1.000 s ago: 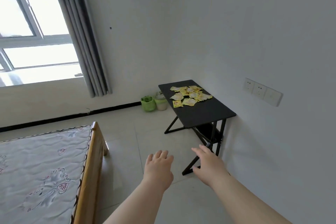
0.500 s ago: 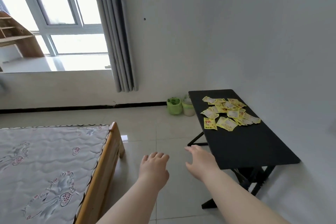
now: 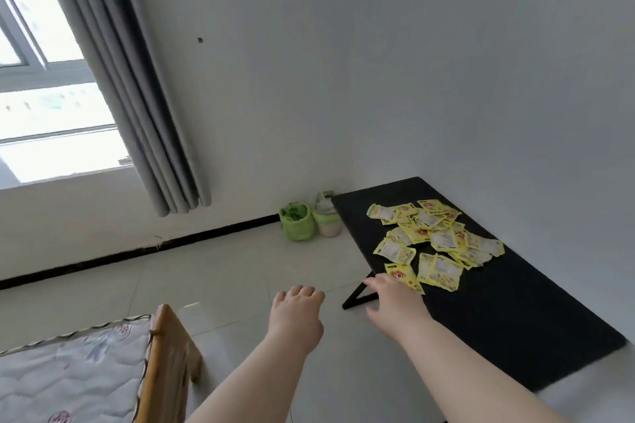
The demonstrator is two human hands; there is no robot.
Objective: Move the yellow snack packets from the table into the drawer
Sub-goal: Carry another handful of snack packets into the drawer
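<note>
Two empty hands (fingers spread): left hand (image 3: 298,314), right hand (image 3: 395,307), many yellow packets (image 3: 434,239), table (image 3: 508,319)

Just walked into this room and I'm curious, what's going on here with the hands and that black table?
A person is reaching both bare hands toward a black table against the wall. A pile of yellow snack packets lies spread on it. The right hand is open at the table's near edge beside the nearest packet; whether it touches is unclear. The left hand hangs over the floor, holding nothing. No drawer is in view.
</note>
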